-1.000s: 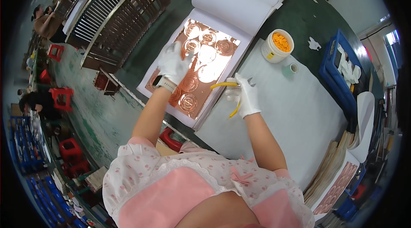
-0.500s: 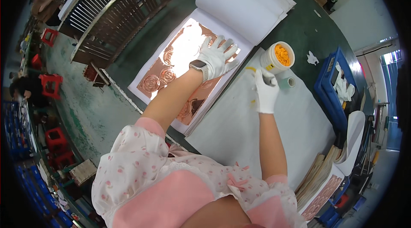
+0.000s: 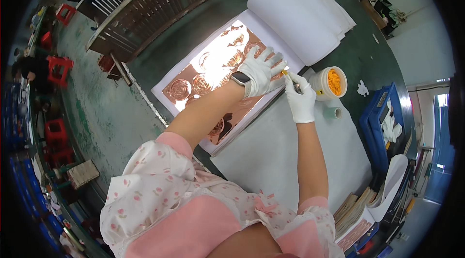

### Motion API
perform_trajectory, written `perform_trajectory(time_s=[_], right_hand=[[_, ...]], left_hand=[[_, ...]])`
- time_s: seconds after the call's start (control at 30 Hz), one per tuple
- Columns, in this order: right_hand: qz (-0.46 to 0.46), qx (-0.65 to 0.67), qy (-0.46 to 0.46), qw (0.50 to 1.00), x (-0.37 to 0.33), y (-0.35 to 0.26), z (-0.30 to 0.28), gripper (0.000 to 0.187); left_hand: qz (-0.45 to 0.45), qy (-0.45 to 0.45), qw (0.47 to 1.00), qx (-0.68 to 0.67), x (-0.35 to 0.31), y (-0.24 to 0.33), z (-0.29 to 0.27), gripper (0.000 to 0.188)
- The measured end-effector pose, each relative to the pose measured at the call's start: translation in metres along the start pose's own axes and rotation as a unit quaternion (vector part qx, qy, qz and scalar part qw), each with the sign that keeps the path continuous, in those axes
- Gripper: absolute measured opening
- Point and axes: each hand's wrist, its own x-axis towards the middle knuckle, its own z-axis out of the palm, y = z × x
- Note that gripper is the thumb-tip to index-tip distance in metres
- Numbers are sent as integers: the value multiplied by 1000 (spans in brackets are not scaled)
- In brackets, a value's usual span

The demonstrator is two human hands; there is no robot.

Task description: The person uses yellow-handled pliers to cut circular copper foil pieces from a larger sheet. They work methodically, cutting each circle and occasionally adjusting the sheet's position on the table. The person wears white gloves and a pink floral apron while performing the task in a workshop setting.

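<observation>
Resting left hand (image 3: 260,72), spread wide, on copper-coloured sheet (image 3: 200,83) | pinching partly hidden yellow tool (image 3: 286,71) in right hand (image 3: 301,100), just beside

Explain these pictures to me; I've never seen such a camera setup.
There is no machine here: these are a person's own gloved hands, seen from a wide camera worn on their head, which bends straight edges. The left hand lies spread on a shiny copper-coloured sheet with round rose-like patterns, on white paper. The right hand, beside the sheet's right edge, holds what looks like a yellow-handled tool, mostly hidden. On the table are a white tub of orange pieces, a small pale green roll and a blue tray.
</observation>
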Motion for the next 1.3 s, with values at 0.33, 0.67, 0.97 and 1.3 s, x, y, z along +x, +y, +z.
perform_trajectory(time_s=[0.33,0.67,0.97,1.3], right_hand=[[-57,-67,45,995,1,5,7,17],[264,289,40,919,-72,-23,-47,30],[297,325,149,885,-260,16,-134,26],[283,426,334,792,-390,-28,-165,24]], left_hand=[[12,16,1000,-20,1,-1,-3,53],[13,18,999,-24,-6,-5,7,55],[69,130,977,-152,17,61,-60,66],[60,-342,652,-674,-49,286,1,44]])
